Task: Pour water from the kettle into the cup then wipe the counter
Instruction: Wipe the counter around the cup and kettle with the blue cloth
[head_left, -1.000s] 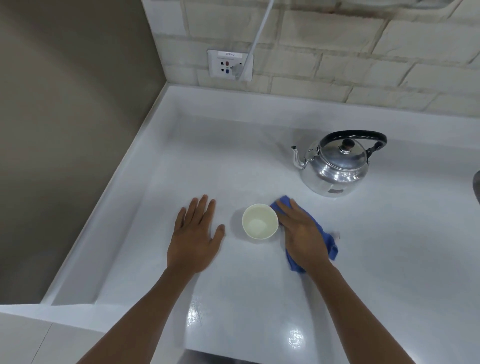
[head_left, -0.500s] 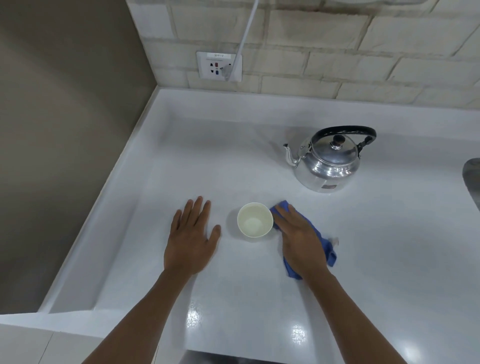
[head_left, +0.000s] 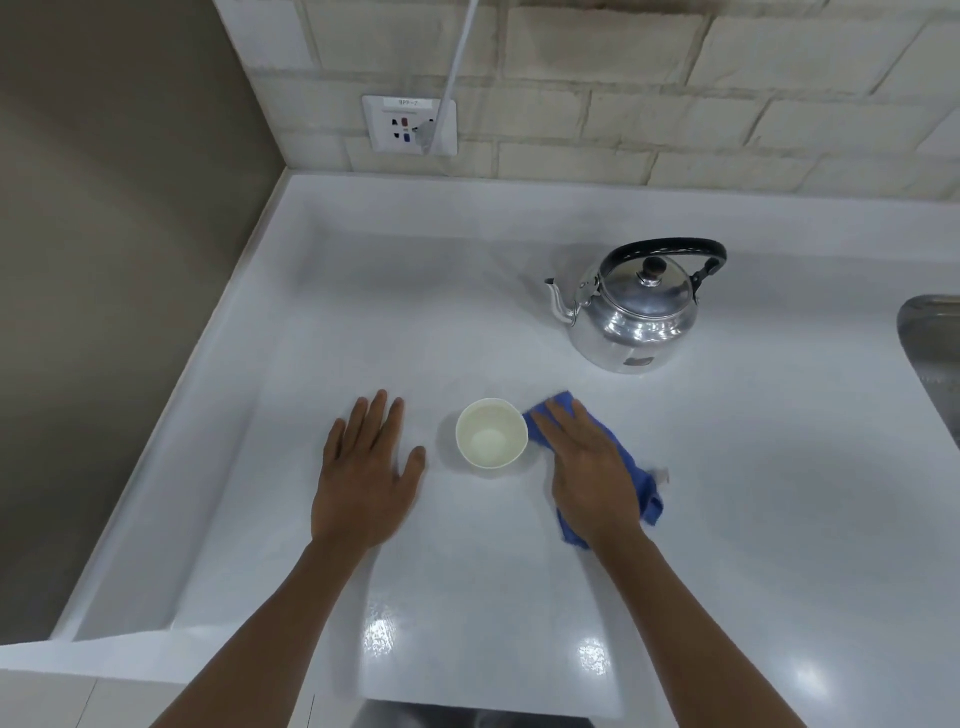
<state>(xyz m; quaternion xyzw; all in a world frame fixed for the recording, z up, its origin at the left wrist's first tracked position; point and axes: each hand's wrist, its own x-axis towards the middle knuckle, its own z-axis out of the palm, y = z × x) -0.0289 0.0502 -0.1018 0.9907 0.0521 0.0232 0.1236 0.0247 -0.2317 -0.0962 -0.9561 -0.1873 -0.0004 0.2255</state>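
Note:
A small pale cup (head_left: 491, 433) stands upright on the white counter (head_left: 415, 322), with my hands on either side of it. My left hand (head_left: 367, 475) lies flat on the counter left of the cup, palm down, fingers apart, holding nothing. My right hand (head_left: 587, 473) rests flat on a blue cloth (head_left: 647, 491), which lies on the counter just right of the cup; the cloth's corner touches the cup's side. A shiny metal kettle (head_left: 636, 312) with a black handle stands behind the cloth, lid on, spout pointing left.
A wall socket (head_left: 409, 126) with a white cable plugged in sits on the brick back wall. A brown wall bounds the counter's left side. The metal rim of a sink (head_left: 930, 343) shows at the right edge.
Both hands, the cup, the cloth and the kettle keep their places on the counter. Only my head has shifted a little, so everything sits slightly lower left in view.

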